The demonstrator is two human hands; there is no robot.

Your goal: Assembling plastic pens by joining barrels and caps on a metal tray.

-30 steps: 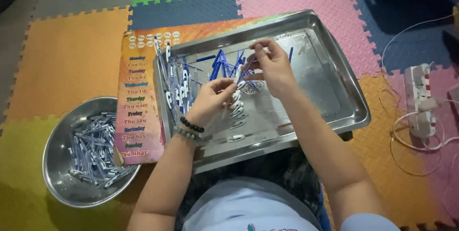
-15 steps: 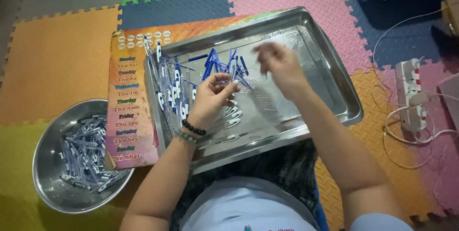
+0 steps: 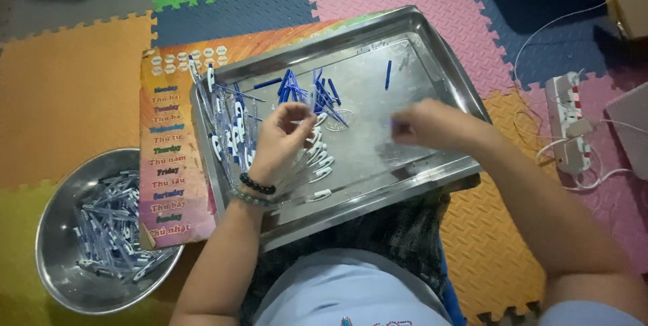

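— Spills look likeliest: the tray (image 3: 445, 69) rests on the lap, its near rim past the knees, so a knee shift could tip it.
— And the hands?
— Left hand (image 3: 280, 140) pinches a pen part over the white caps (image 3: 317, 164); right hand (image 3: 428, 123) is blurred, loosely curled, grip I cannot tell. Blue refills (image 3: 317, 90) lie mid-tray.
— Room?
— Bare tray at right; the left is crowded with pens (image 3: 229, 127). The bowl (image 3: 61, 272) sits well apart, a long reach across the chart (image 3: 169, 164).

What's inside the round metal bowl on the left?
The round metal bowl holds a loose heap of clear and blue pen parts. What lies beneath the heap is covered, and a printed colourful chart overlaps its right rim.
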